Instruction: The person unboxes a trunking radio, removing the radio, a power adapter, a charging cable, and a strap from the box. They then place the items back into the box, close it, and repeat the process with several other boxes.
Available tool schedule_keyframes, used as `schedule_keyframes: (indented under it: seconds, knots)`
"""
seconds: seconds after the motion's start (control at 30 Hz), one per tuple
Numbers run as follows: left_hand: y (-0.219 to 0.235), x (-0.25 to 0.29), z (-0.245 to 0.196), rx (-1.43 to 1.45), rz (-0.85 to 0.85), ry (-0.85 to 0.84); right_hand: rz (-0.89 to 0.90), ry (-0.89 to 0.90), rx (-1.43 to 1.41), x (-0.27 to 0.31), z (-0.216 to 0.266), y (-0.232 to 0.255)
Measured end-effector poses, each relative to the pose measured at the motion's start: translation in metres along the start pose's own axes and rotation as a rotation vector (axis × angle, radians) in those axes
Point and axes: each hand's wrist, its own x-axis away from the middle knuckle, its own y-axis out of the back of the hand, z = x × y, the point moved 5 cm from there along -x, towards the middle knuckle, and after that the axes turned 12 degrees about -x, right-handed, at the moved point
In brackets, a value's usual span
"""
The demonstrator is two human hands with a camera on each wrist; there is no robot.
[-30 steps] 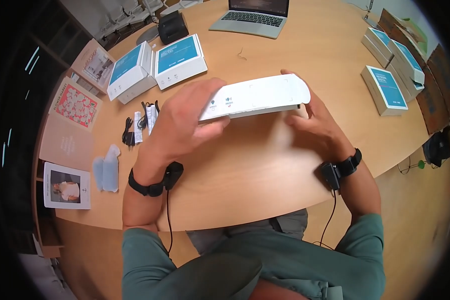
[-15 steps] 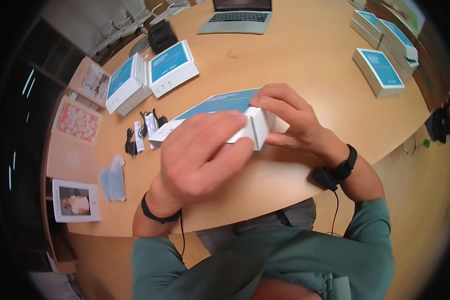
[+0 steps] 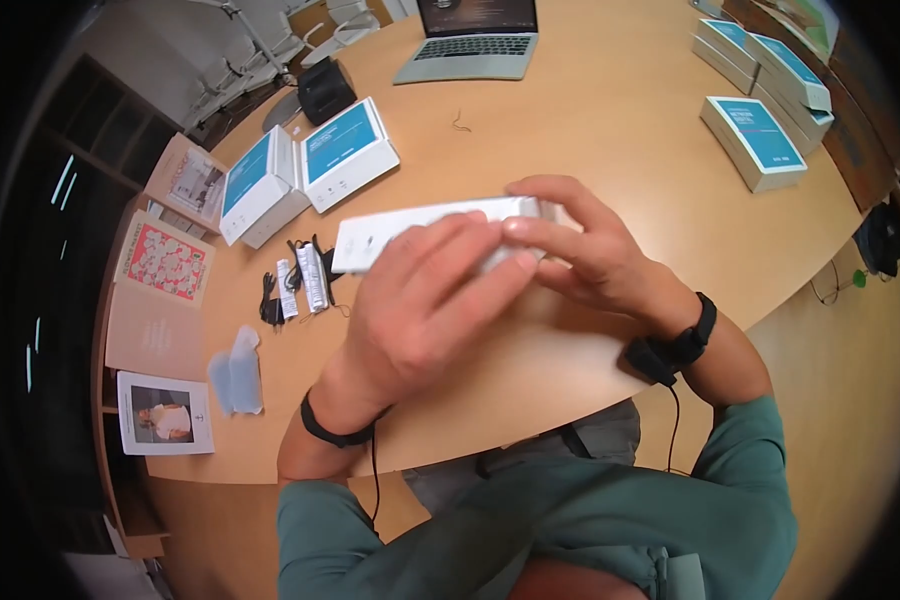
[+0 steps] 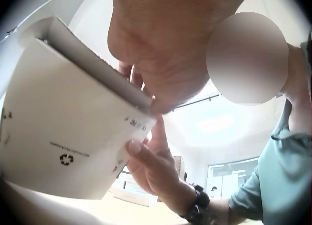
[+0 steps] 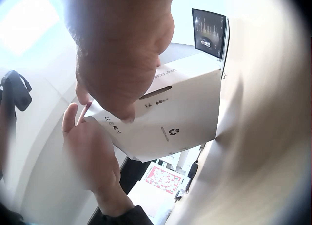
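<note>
Both hands hold a white box above the table, a narrow white side facing up in the head view. The left hand lies across the near side, its fingers gripping near the right end. The right hand grips that same end, fingertips close to the left hand's. A broad white face of the box with a recycling mark shows in the left wrist view, the right hand's thumb on its edge. In the right wrist view a slot is visible in the box. Some fingertips are hidden.
Two blue-topped white boxes stand at the back left, several more at the right. Cables, wrapped strips and a pale blue packet lie left. Behind is a laptop; books line the left edge.
The left hand has moved right along the box to the right hand's end. The box turned, showing its blue face midway, and now has a white side up again.
</note>
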Motion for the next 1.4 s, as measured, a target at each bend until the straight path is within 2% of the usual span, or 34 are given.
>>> schedule_keyframes:
  seconds: [0.07, 0.1, 0.13, 0.17, 0.2, 0.27, 0.43, 0.5, 0.6, 0.93, 1.0, 1.03, 1.1, 1.13, 1.2, 1.23, 1.3, 1.33, 1.4]
  knots:
    - [0.012, 0.0, 0.028, 0.067, 0.182, 0.252, 0.0, -0.044, 0.019, 0.001, -0.002, 0.003]
    - [0.018, 0.005, 0.041, 0.062, 0.184, 0.25, -0.032, -0.091, -0.013, 0.001, -0.004, 0.006]
    - [0.02, 0.014, 0.062, 0.02, 0.209, 0.335, -0.066, -0.134, -0.044, 0.0, -0.007, 0.008]
    - [0.021, 0.022, 0.08, -0.022, 0.233, 0.42, -0.077, -0.118, -0.044, -0.001, -0.007, 0.009]
    - [0.021, 0.027, 0.088, -0.029, 0.232, 0.42, -0.078, -0.112, -0.046, -0.001, -0.007, 0.009]
    - [0.005, 0.049, 0.108, 0.187, 0.484, 0.736, -0.073, -0.112, -0.036, -0.003, -0.007, 0.008]
    - [0.005, 0.045, 0.108, 0.09, 0.339, 0.751, -0.066, -0.126, -0.012, -0.005, -0.003, 0.009]
    - [0.007, 0.047, 0.11, 0.053, 0.22, 0.756, -0.065, -0.123, -0.009, -0.006, -0.003, 0.009]
    - [0.011, 0.043, 0.106, -0.008, 0.161, 0.703, -0.049, -0.118, -0.014, -0.006, -0.002, 0.008]
    - [0.014, 0.046, 0.106, 0.101, 0.057, 0.758, -0.061, -0.099, 0.004, -0.007, 0.0, 0.009]
    - [0.012, 0.051, 0.11, 0.145, 0.197, 0.811, -0.068, -0.1, -0.002, -0.006, 0.0, 0.009]
    - [0.013, 0.05, 0.111, 0.145, 0.197, 0.811, -0.067, -0.125, -0.013, -0.006, -0.001, 0.01]
    - [0.007, 0.042, 0.105, 0.126, 0.331, 0.599, -0.066, -0.151, -0.024, -0.003, -0.006, 0.013]
    - [0.009, 0.043, 0.108, 0.127, 0.33, 0.598, -0.066, -0.166, -0.041, 0.0, -0.011, 0.014]
    - [0.006, 0.052, 0.116, 0.317, 0.409, 0.688, -0.065, -0.181, -0.057, 0.005, -0.015, 0.015]
    - [0.004, 0.051, 0.115, 0.318, 0.407, 0.688, -0.058, -0.197, -0.085, 0.006, -0.017, 0.015]
    - [-0.006, 0.056, 0.117, 0.424, 0.462, 0.931, -0.047, -0.21, -0.112, 0.005, -0.017, 0.016]
    - [-0.006, 0.058, 0.12, 0.424, 0.458, 0.932, -0.022, -0.229, -0.125, 0.003, -0.018, 0.016]
    - [-0.016, 0.069, 0.117, 0.541, 0.691, 0.838, 0.01, -0.246, -0.133, 0.002, -0.018, 0.018]
